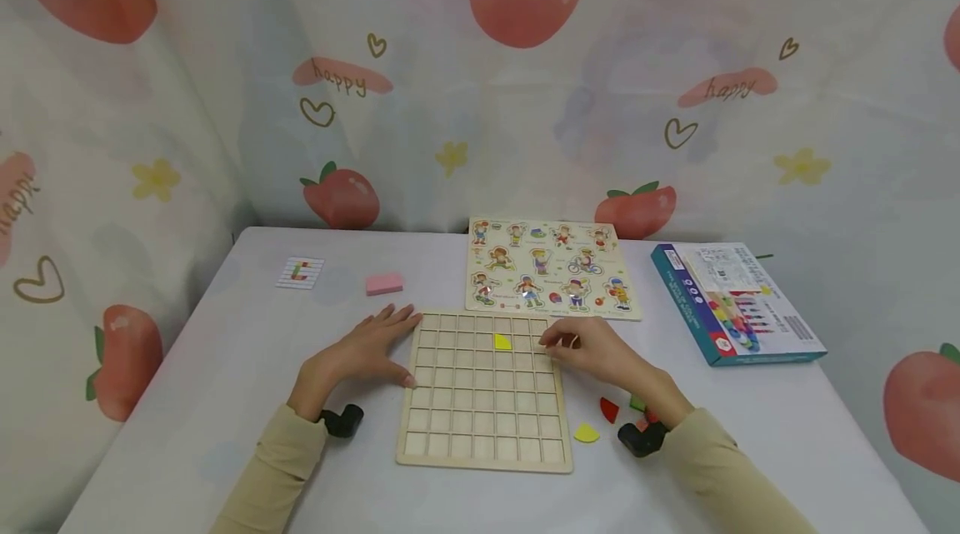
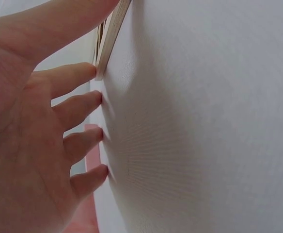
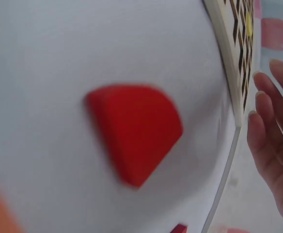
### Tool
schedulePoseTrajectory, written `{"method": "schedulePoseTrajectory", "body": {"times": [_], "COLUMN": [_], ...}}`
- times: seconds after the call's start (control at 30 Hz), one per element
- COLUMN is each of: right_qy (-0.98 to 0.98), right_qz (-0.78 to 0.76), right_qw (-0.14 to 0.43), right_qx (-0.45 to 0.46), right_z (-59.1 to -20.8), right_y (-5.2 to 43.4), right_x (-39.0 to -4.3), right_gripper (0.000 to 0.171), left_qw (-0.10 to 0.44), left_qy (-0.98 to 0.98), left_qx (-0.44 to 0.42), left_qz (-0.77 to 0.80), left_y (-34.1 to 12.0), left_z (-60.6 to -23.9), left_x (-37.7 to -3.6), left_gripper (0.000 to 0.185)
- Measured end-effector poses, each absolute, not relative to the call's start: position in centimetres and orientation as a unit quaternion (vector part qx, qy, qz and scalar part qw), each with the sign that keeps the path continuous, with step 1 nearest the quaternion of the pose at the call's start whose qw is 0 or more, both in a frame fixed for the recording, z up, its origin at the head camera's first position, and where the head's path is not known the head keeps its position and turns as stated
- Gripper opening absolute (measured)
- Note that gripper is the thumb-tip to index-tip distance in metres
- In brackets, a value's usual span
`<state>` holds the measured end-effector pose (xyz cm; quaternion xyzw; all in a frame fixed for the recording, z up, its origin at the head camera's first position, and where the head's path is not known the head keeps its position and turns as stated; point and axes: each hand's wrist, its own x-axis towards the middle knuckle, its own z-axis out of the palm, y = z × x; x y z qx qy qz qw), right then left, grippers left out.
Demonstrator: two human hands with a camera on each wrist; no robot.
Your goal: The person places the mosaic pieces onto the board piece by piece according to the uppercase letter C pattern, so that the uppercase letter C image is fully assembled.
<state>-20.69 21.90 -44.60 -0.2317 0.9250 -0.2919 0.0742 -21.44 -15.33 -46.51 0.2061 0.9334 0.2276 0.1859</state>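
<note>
Landmark: we took the grid board (image 1: pixel 483 391) on the white table (image 1: pixel 225 367) as our reference.
Left hand (image 1: pixel 365 351): we saw it flat and open, fingers straight, touching the board's left edge.
Right hand (image 1: pixel 592 348): at the board's upper right corner; whether it pinched anything we could not tell.
Yellow piece (image 1: pixel 502 341): in a cell of the board's second row.
Red piece (image 1: pixel 608 410): right of the board, on the table.
Second yellow piece (image 1: pixel 586 433): just beside the board's lower right corner.
Picture puzzle (image 1: pixel 550 267): behind the board.
Box (image 1: pixel 733 301): right of the board, well apart.

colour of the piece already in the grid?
Yellow. The piece sits in the grid board; head view shows it best.
</note>
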Motion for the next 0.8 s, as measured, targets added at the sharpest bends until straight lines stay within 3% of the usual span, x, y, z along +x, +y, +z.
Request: {"method": "schedulePoseTrajectory", "body": {"times": [0.4, 0.8], "right_qy": [0.937, 0.922], "right_qz": [-0.290, -0.344], "right_qw": [0.065, 0.144], "right_qx": [-0.180, -0.107], "right_z": [-44.7, -45.4], "right_y": [26.0, 30.4], "right_x": [-19.8, -19.7], "right_gripper": [0.017, 0.029], "left_qw": [0.187, 0.189], "left_qy": [0.935, 0.935], "left_qx": [0.206, 0.205], "left_qz": [0.218, 0.217], "left_y": [-15.2, -15.3], "left_z": [-46.6, -46.8], "left_x": [-21.4, -21.5], "left_gripper": [0.102, 0.103]}}
